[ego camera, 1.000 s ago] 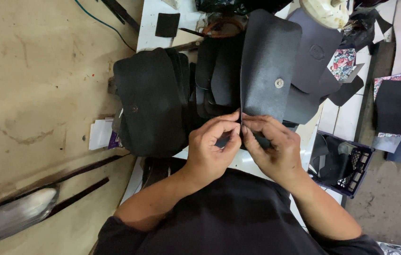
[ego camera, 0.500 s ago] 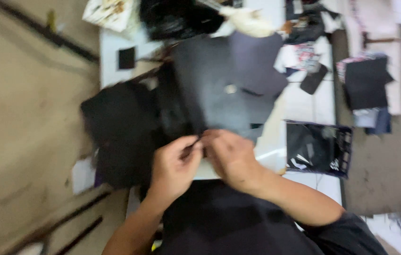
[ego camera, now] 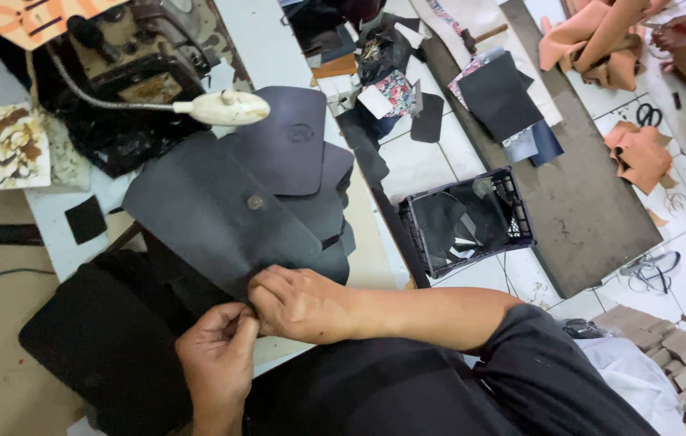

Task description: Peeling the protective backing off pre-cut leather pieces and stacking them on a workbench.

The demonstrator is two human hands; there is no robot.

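Observation:
A large dark grey leather flap point(ego camera: 206, 214) with a round metal snap point(ego camera: 255, 202) lies across the white work table point(ego camera: 64, 222). My left hand point(ego camera: 214, 363) and my right hand point(ego camera: 299, 303) meet at the flap's near edge, both pinching it between thumb and fingers. Under the flap lies a pile of similar dark cut pieces point(ego camera: 311, 178). A big black piece point(ego camera: 109, 339) hangs off the table's near left side.
A black sewing machine point(ego camera: 129, 77) with a cream gooseneck lamp point(ego camera: 222, 106) stands at the back of the table. A black plastic crate point(ego camera: 468, 218) of dark pieces sits on the tiled floor, right. Tan leather scraps point(ego camera: 640, 153), scissors and another person's limbs are at far right.
The view has swung to the right and rotated, bringing the sewing machine and tiled floor into sight. Both hands stayed pinched on the flap's near edge throughout.

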